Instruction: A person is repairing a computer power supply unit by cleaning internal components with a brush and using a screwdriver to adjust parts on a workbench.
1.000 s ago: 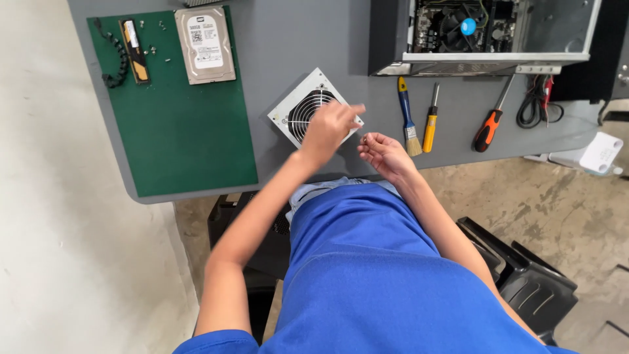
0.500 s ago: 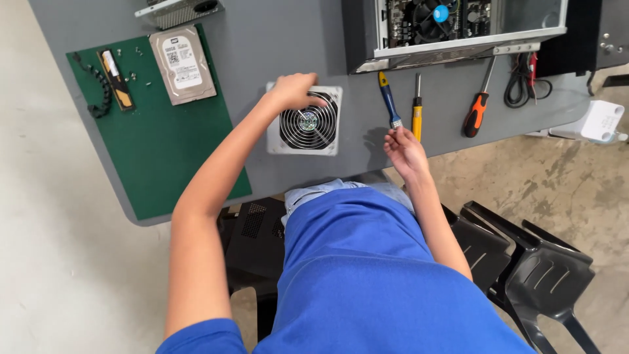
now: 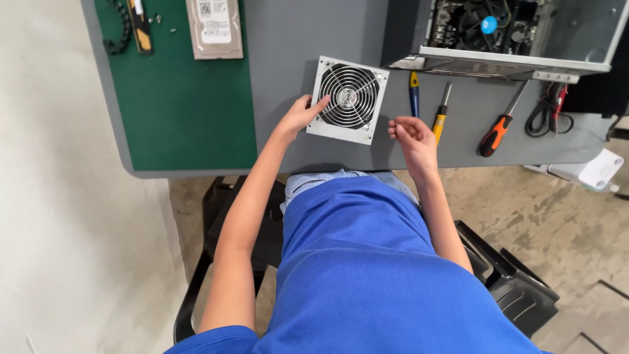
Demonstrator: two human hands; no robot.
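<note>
— Now, head view: what's changed?
— Left hand [image 3: 298,117] has slid from the top of the power supply unit [image 3: 348,99] to its near-left corner, fingers gripping the edge. Unit sits flat on the grey bench [image 3: 308,39], fan grille up.
— Right hand?
— Right hand [image 3: 413,134] is just beside the unit, fingers loosely curled, holding nothing visible; half a second ago it was lower, near the bench edge.
— Nearby?
— Screwdrivers [image 3: 440,113] alongside; open computer case [image 3: 504,33] behind.
</note>
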